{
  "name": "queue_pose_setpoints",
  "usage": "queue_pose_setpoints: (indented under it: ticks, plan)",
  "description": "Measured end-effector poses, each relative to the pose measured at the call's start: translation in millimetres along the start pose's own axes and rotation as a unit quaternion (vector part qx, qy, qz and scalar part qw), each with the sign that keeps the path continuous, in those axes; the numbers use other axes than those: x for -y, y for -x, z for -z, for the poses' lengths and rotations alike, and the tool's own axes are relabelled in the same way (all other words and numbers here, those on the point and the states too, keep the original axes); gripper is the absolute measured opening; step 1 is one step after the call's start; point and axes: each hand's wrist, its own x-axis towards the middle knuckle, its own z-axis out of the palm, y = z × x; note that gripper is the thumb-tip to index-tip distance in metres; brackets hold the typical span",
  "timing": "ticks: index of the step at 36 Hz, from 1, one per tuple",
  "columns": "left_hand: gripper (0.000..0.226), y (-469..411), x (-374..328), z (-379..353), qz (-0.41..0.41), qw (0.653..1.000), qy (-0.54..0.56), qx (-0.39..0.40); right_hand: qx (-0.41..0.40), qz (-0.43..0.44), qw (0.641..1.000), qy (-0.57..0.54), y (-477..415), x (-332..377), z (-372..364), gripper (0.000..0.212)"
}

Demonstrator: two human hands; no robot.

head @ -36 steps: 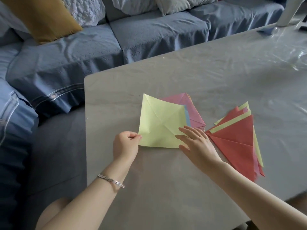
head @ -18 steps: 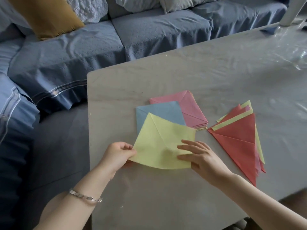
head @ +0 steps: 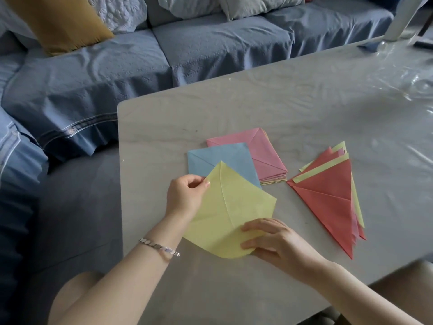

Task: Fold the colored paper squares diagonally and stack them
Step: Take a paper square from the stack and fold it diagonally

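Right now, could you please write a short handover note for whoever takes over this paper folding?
Left hand: pinches the left edge of the creased yellow paper square.
Right hand: holds that sheet's near corner.
Unfolded: the yellow sheet, and a light blue paper square that lies partly under it and overlaps the pink-topped stack of paper squares on the grey table.
Done: pile of folded paper triangles, red on top, to the right.
Left: fold the yellow sheet diagonally and add it to the triangles, then do the blue sheet and the stack.

Grey table (head: 304,109) bears square paper stack (head: 264,156) and folded triangles (head: 328,191).
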Motion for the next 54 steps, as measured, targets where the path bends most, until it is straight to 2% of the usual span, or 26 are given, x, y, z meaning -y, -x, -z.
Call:
queue_pose_setpoints:
  ticks: [2, 5, 9, 13, 17, 23, 28, 34, 43, 49, 54]
  plan:
    - [0.018, 5, -2, 3, -0.025, 1.000, 0.011, 0.008, -0.029, -0.026, 0.999, -0.029, -3, 7, 5, 0.035]
    - [0.030, 17, -4, 7, -0.051, 0.997, 0.031, 0.049, -0.114, -0.050, 0.991, -0.038, -12, 14, 12, 0.036]
    - [0.030, 36, -9, 13, -0.061, 0.989, 0.061, 0.120, -0.196, -0.104, 0.972, -0.074, -26, 23, 26, 0.025]
    - [0.024, 51, -19, 18, -0.082, 0.980, 0.070, 0.168, -0.197, -0.185, 0.952, -0.143, -34, 39, 41, 0.005]
    - [0.020, 59, -23, 22, -0.105, 0.976, 0.058, 0.181, -0.199, -0.226, 0.929, -0.216, -36, 46, 43, 0.016]
    - [0.009, 72, -25, 22, -0.141, 0.978, 0.032, 0.149, -0.229, -0.287, 0.897, -0.245, -35, 49, 39, 0.006]
    - [0.021, 81, -26, 19, -0.189, 0.977, 0.035, 0.093, -0.235, -0.300, 0.889, -0.254, -37, 59, 40, 0.005]
    - [0.023, 84, -23, 10, -0.222, 0.974, 0.034, 0.017, -0.266, -0.300, 0.881, -0.253, -39, 66, 39, 0.010]
    - [0.019, 85, -24, 10, -0.237, 0.971, 0.030, 0.014, -0.298, -0.270, 0.848, -0.344, -40, 73, 39, 0.017]
    - [0.024, 85, -26, 13, -0.228, 0.973, 0.034, 0.017, -0.314, -0.260, 0.848, -0.338, -41, 76, 39, 0.025]
    - [0.017, 85, -25, 14, -0.231, 0.972, 0.034, 0.011, -0.309, -0.262, 0.849, -0.339, -42, 80, 40, 0.026]
